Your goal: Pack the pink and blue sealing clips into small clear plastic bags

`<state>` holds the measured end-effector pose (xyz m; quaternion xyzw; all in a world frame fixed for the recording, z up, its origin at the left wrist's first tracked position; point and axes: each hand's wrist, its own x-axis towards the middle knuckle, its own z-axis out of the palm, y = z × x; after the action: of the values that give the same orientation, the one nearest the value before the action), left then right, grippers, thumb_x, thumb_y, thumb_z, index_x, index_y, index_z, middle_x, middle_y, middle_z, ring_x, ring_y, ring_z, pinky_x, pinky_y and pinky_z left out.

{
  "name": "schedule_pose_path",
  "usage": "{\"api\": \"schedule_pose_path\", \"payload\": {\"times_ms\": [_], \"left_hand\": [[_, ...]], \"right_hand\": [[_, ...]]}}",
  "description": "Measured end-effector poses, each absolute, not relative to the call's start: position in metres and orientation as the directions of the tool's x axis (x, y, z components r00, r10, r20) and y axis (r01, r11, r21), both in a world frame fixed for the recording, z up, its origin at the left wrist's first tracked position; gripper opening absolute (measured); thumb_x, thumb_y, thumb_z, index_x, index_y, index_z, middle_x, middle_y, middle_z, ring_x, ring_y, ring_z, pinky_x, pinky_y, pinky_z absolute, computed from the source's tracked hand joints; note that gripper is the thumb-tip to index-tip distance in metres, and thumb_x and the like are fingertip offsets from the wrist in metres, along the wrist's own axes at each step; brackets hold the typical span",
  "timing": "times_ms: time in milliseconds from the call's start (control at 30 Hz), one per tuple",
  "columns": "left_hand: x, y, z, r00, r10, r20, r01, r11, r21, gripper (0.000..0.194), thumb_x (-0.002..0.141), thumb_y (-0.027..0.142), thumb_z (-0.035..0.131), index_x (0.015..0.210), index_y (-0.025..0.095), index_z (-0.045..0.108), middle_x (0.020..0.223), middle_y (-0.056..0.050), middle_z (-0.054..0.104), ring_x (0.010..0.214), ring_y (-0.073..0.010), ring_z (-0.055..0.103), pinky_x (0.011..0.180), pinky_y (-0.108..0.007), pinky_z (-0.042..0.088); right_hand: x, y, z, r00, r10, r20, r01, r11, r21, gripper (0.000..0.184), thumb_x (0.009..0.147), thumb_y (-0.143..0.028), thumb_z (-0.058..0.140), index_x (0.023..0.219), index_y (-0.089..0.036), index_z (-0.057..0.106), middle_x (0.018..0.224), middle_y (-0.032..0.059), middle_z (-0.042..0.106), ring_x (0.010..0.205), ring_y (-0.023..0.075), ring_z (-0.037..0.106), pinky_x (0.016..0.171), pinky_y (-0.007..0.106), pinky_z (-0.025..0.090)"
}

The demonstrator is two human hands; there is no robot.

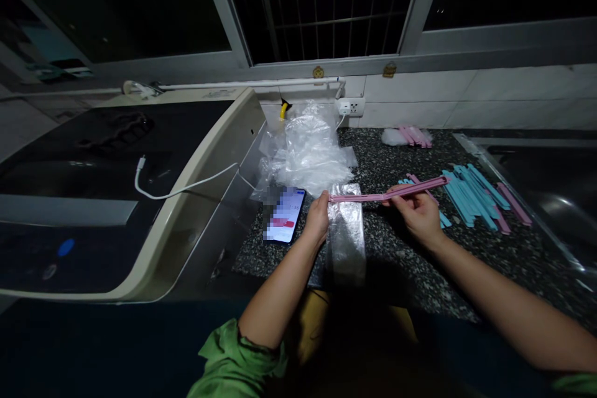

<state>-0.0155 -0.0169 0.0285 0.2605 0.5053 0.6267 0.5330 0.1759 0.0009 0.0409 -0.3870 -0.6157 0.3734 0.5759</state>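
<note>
A long pink plastic bag sealing clip (357, 198) is stretched between both hands, opened out at its hinge with its right half angled slightly upward. My left hand (318, 217) pinches its left end, just above a clear-wrapped, silvery box-shaped packet (347, 236). Near the hinge, my right hand (417, 214) is closed around the right half. Beyond that hand lies a pile of blue clips (471, 196), with a few pink clips (513, 204) among and beside them. Part of the pile is hidden by my right hand.
A lit phone (285, 216) lies left of my left hand. Clear plastic bags (312, 149) heap by the wall. A washing machine (186, 199) stands left, with a white cable (196, 188) across it. Bundled pink clips (415, 136) lie at the back; a sink (550, 199) is right.
</note>
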Motion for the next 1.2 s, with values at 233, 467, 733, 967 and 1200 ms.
{"api": "schedule_pose_path", "payload": {"times_ms": [233, 467, 733, 967, 1200], "left_hand": [[-0.016, -0.0155, 0.0256, -0.274, 0.936, -0.22, -0.44, 0.081, 0.894, 0.034, 0.067, 0.046, 0.059, 0.061, 0.013, 0.059, 0.049, 0.001, 0.055, 0.052, -0.0133, 0.051, 0.056, -0.025, 0.038], [-0.0151, -0.0163, 0.0279, -0.259, 0.936, -0.239, -0.451, 0.102, 0.887, 0.036, 0.068, 0.048, 0.058, 0.064, 0.012, 0.06, 0.05, -0.001, 0.057, 0.058, -0.0175, 0.057, 0.06, -0.028, 0.042], [-0.0153, -0.0155, 0.0262, -0.255, 0.938, -0.235, -0.44, 0.104, 0.892, 0.035, 0.067, 0.047, 0.059, 0.065, 0.012, 0.061, 0.053, -0.003, 0.06, 0.065, -0.0202, 0.06, 0.063, -0.03, 0.045], [-0.0134, -0.0166, 0.0265, -0.203, 0.947, -0.249, -0.438, 0.14, 0.888, 0.031, 0.065, 0.044, 0.062, 0.063, 0.013, 0.06, 0.053, -0.003, 0.06, 0.066, -0.0202, 0.06, 0.062, -0.029, 0.044], [-0.0137, -0.0158, 0.0249, -0.196, 0.946, -0.258, -0.42, 0.157, 0.894, 0.028, 0.068, 0.042, 0.06, 0.063, 0.014, 0.06, 0.052, -0.001, 0.058, 0.058, -0.0168, 0.056, 0.059, -0.027, 0.041]], "right_hand": [[0.1756, 0.0039, 0.0403, -0.063, 0.931, 0.36, -0.059, 0.357, -0.932, 0.027, 0.068, -0.044, 0.069, 0.078, -0.02, 0.063, 0.076, 0.0012, 0.065, 0.065, 0.0131, 0.062, 0.069, 0.029, 0.057], [0.1769, 0.006, 0.0351, -0.089, 0.934, 0.346, -0.08, 0.34, -0.937, 0.028, 0.068, -0.045, 0.068, 0.079, -0.02, 0.063, 0.078, 0.0028, 0.065, 0.069, 0.016, 0.064, 0.069, 0.032, 0.058], [0.1782, 0.0063, 0.0344, -0.112, 0.934, 0.34, -0.075, 0.334, -0.94, 0.029, 0.069, -0.046, 0.068, 0.08, -0.019, 0.063, 0.078, 0.0035, 0.067, 0.067, 0.0164, 0.065, 0.068, 0.032, 0.057], [0.1812, 0.007, 0.0326, -0.109, 0.928, 0.356, -0.004, 0.358, -0.934, 0.031, 0.069, -0.048, 0.066, 0.082, -0.021, 0.06, 0.079, 0.0034, 0.068, 0.061, 0.0165, 0.064, 0.064, 0.035, 0.057], [0.1817, 0.0058, 0.0309, -0.116, 0.871, 0.478, 0.268, 0.491, -0.829, 0.025, 0.069, -0.041, 0.068, 0.082, -0.021, 0.063, 0.082, 0.0041, 0.068, 0.073, 0.0187, 0.065, 0.069, 0.036, 0.056]]}}
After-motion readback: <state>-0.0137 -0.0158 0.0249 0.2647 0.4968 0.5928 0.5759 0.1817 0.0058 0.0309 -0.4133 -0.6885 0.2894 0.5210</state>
